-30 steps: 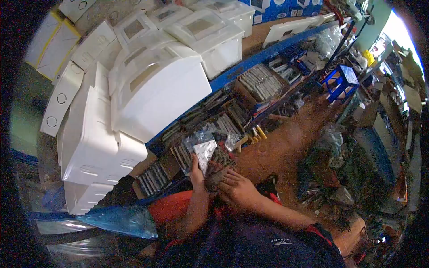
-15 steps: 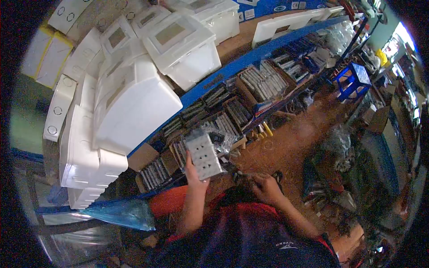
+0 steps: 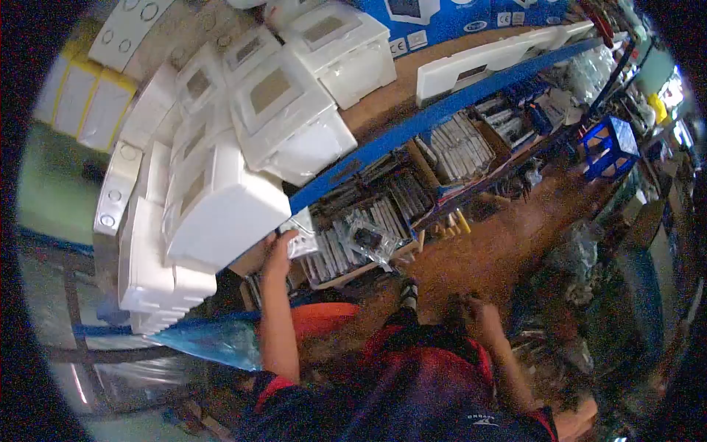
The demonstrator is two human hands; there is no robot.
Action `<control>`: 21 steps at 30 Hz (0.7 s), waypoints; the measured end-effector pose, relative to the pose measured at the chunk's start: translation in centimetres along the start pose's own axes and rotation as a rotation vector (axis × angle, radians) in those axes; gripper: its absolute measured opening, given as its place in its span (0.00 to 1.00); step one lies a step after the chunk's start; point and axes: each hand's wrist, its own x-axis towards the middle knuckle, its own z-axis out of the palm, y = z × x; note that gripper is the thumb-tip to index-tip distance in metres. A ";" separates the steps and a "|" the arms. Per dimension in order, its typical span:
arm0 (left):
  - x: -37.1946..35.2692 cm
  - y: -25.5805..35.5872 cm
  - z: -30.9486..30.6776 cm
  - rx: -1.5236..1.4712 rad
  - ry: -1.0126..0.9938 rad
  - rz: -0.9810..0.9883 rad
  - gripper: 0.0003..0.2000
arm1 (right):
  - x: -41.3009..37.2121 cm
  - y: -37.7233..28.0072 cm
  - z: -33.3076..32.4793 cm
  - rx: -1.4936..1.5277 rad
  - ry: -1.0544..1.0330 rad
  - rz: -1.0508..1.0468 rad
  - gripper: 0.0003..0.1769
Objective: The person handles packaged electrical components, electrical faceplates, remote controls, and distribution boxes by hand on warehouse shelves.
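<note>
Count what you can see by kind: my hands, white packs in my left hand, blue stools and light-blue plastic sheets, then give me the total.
Hands (left hand, right hand): 2
White pack: 1
Blue stool: 1
Light-blue plastic sheet: 1
Total: 5

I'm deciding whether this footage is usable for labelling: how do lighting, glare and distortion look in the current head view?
Head view: black vignette at the corners, strong fisheye bending of the blue shelf edge; grain in the dark areas; bright glare at the far right edge; the white boxes well lit, the right hand dim and soft.
</note>
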 end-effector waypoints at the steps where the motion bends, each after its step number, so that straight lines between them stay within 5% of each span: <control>1: -0.9 4.3 1.3 0.248 0.027 0.096 0.23 | -0.1 0.9 0.5 -0.009 0.016 0.015 0.12; 6: 14.2 2.4 -4.7 0.810 0.034 0.502 0.24 | -2.4 3.0 3.2 -0.064 0.090 0.305 0.12; 13: 33.7 -11.0 -7.9 1.173 -0.197 0.644 0.26 | -6.7 1.9 13.3 -0.012 0.351 0.462 0.11; 17: 32.8 -13.4 -6.6 1.441 -0.359 0.786 0.34 | -7.0 -1.3 15.9 0.052 0.404 0.477 0.10; 18: 38.2 -18.5 -9.9 1.333 -0.398 1.142 0.34 | -6.8 -2.4 15.5 0.062 0.367 0.513 0.10; 21: 39.5 -17.2 -9.8 1.279 -0.484 0.643 0.31 | -5.3 -3.9 15.1 0.085 0.309 0.556 0.09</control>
